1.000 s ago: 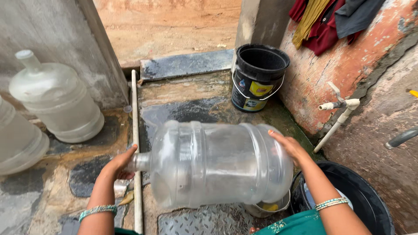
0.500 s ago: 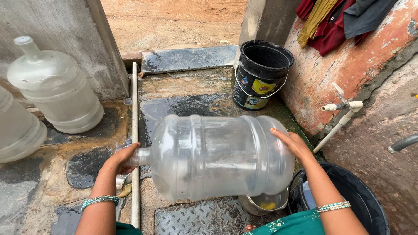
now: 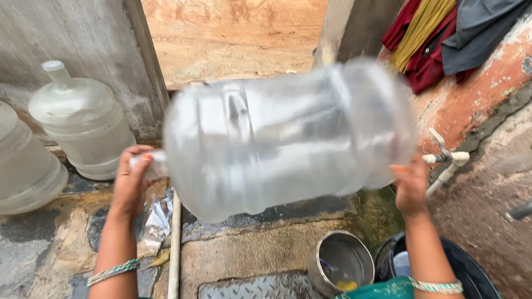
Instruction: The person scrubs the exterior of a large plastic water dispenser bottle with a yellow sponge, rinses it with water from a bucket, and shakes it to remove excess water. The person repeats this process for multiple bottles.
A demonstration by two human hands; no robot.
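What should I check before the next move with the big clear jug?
1. Left hand over the jug's neck: ok, palm covers the mouth.
2. Right hand at the base of the large clear water jug: ok, in contact.
3. Jug lifted off the ground, on its side: ok.
4. Water level inside: cannot tell, motion blur.
5. Steel pot below: ok, not touching the jug.
6. White tap beside the right hand: close, contact cannot tell.

An outdoor washing yard of a home: wet stone floor [image 3: 50,249], wall tap [image 3: 446,159], hung clothes [image 3: 438,33].
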